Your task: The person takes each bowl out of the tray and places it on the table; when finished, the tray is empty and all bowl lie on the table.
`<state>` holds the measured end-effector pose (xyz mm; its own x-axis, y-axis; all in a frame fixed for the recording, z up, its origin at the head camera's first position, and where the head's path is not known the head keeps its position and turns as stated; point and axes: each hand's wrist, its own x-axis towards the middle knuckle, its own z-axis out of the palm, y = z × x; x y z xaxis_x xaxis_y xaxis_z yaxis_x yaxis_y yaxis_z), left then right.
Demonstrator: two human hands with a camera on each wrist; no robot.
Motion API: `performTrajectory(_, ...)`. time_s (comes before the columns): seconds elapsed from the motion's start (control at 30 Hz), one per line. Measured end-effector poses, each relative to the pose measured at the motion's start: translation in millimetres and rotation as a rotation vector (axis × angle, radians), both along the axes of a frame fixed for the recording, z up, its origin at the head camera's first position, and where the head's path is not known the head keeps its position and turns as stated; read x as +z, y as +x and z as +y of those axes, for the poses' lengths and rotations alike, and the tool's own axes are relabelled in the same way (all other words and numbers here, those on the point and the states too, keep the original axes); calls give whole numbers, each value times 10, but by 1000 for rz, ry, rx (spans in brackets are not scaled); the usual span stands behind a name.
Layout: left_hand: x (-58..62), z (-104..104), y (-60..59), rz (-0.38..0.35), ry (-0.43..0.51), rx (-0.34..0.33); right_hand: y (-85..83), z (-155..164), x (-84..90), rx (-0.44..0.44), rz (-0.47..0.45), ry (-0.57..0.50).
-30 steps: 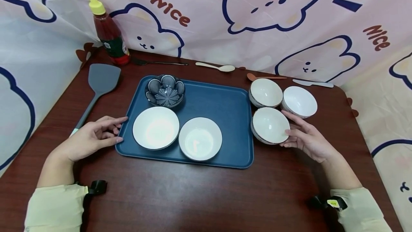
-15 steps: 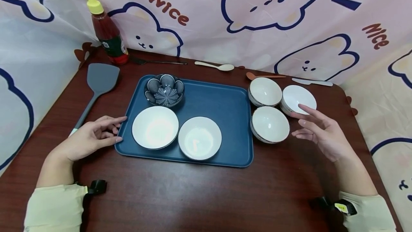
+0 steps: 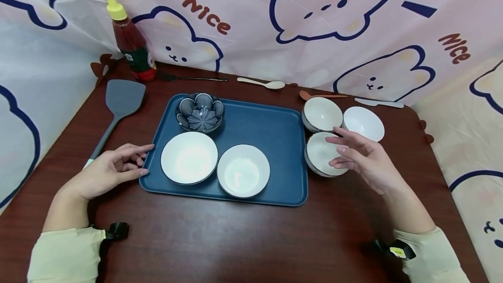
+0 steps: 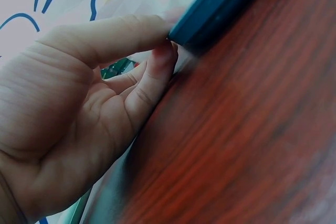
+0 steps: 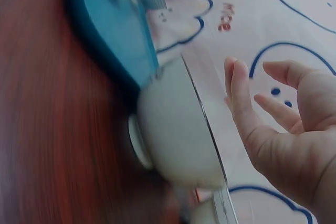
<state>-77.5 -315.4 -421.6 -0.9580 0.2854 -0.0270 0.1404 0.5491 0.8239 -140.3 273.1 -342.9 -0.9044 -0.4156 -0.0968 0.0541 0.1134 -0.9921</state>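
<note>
My left hand (image 3: 114, 167) is at the left rim of the blue tray (image 3: 283, 156). Its thumb and index finger touch the rim at separate spots, and the other fingers bend beneath. In the left wrist view the thumb (image 4: 121, 38) meets the tray's edge (image 4: 210, 14). My right hand (image 3: 365, 156) hovers with spread fingers over the right part of the front white bowl (image 3: 320, 156), hiding some of it. In the right wrist view a gap shows between the fingers and that bowl (image 5: 176, 124). Two more bowls, one cream (image 3: 322, 112) and one white (image 3: 365, 121), stand behind it.
On the tray are a dark petal-shaped bowl (image 3: 200, 115) and two white bowls, a larger (image 3: 188, 157) and a smaller (image 3: 243, 170). A grey spatula (image 3: 123, 99) lies left. A sauce bottle (image 3: 133, 49), spoons and a white knife (image 3: 379, 102) line the back.
My right hand let go of the front bowl's right side, drew back to the right, then came left and over that bowl. The left hand and tray have stayed put.
</note>
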Motion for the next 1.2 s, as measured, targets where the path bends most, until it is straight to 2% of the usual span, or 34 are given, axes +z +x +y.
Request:
performTrajectory(0.27,-13,-9,-1,22,14,-24,-26,-427,67,80,22,76)
performTrajectory(0.53,-8,-4,-5,18,10,-17,9,-848,57,169,-68,82)
performTrajectory(0.73,-22,-12,-4,22,6,-21,83,-1062,-40,226,-136,106)
performTrajectory(0.97,-26,-12,-5,24,2,-20,100,-1196,-214,240,-133,117)
performTrajectory(1.2,-16,-12,-2,15,-13,-7,104,-1246,-313,265,-148,104)
